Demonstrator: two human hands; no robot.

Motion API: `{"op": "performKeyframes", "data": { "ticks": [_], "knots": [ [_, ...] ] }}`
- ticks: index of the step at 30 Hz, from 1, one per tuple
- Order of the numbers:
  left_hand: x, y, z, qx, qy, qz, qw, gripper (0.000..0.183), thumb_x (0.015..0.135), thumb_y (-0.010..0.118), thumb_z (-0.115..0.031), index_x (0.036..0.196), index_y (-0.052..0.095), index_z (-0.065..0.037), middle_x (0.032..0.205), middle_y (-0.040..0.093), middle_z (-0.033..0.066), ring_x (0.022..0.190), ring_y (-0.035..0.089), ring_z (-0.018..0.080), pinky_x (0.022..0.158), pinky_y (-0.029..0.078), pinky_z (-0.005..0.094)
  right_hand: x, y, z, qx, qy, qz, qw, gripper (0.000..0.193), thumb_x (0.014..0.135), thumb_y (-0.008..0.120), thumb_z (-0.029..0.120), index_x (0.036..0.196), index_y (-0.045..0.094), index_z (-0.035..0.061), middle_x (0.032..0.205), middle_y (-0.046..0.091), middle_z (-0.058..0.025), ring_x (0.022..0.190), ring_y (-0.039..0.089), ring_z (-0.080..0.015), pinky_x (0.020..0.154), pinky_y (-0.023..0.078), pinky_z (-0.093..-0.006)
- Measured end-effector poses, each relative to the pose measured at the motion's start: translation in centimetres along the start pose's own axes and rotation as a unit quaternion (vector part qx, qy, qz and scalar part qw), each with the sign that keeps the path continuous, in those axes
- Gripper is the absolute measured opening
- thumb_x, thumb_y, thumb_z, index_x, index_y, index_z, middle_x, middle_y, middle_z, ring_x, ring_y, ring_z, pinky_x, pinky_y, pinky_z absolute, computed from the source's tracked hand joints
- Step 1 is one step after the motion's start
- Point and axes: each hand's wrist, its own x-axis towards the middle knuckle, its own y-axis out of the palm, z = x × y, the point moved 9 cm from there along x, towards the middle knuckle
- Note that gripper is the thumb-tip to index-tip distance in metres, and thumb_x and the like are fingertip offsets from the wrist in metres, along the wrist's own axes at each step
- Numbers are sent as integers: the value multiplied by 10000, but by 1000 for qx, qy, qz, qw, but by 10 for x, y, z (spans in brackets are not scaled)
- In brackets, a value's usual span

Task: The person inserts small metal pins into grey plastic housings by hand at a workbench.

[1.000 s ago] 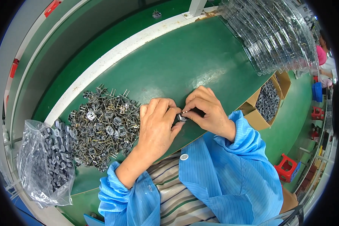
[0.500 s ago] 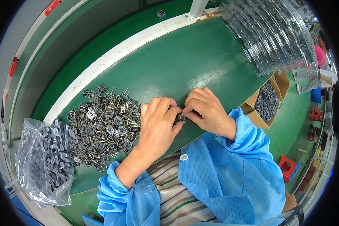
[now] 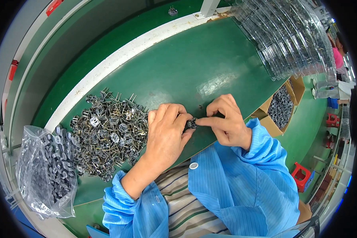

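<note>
My left hand [image 3: 166, 133] is closed, pinching a small round black component [image 3: 192, 123] between thumb and fingertips just above the green table. The stretched index finger of my right hand [image 3: 228, 123] touches the right side of that component. The other right fingers are curled and hold nothing that I can see. Close to my left hand lies a big heap of small black-and-clear components with metal pins [image 3: 111, 135]. A tiny dark piece [image 3: 200, 107] rests on the table beyond my fingertips.
A clear plastic bag [image 3: 31, 170] of grey-black round caps [image 3: 61, 162] lies left of the heap. Clear plastic trays [image 3: 283, 39] are stacked at the far right. Near them stands a cardboard box [image 3: 271, 127] of dark parts [image 3: 281, 107]. A white rail [image 3: 123, 59] borders the table.
My right hand has let go of its pinch and moved slightly right, its index finger now stretched against the component. My left hand stays in place. The tiny dark piece now shows.
</note>
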Motion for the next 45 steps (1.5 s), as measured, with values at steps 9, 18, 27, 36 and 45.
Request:
{"op": "performKeyframes", "data": {
  "ticks": [9,18,27,36,45],
  "knots": [
    [1,2,0,7,-2,4,1000,383,628,846,-60,985,705,-49,1053,603,42,1028,553,252,862,375,392,-4,19,13,-141,-103,30,984,231,720,682,140,947,727,133,1053,607,-70,990,615,-239,861,446,-450],
    [-1,1,-4,18,4,-6,1000,379,635,844,-55,989,708,-43,1059,606,42,1038,556,251,863,372,392,-4,18,20,-165,-98,31,981,227,746,661,172,964,702,123,1066,613,-72,1012,617,-245,873,464,-449],
    [-2,1,-4,15,2,-8,1000,351,663,838,-69,989,711,-46,1050,606,41,1024,554,248,864,374,385,-2,-11,4,-43,4,-62,997,349,629,630,-67,938,687,86,951,588,-76,882,600,-236,817,440,-398],
    [-2,0,-4,11,3,-8,1000,353,671,838,-77,997,705,-53,1046,601,35,1033,553,245,871,371,388,0,7,-2,27,16,-6,999,313,602,600,-82,859,696,68,924,564,-72,827,559,-248,800,406,-399],
    [-2,1,-3,17,3,-9,1000,363,662,845,-82,996,706,-54,1049,603,37,1036,555,243,866,366,393,1,12,1,11,3,7,1000,305,591,615,-61,853,697,74,917,555,-74,829,561,-250,811,404,-403]
  ]
}}
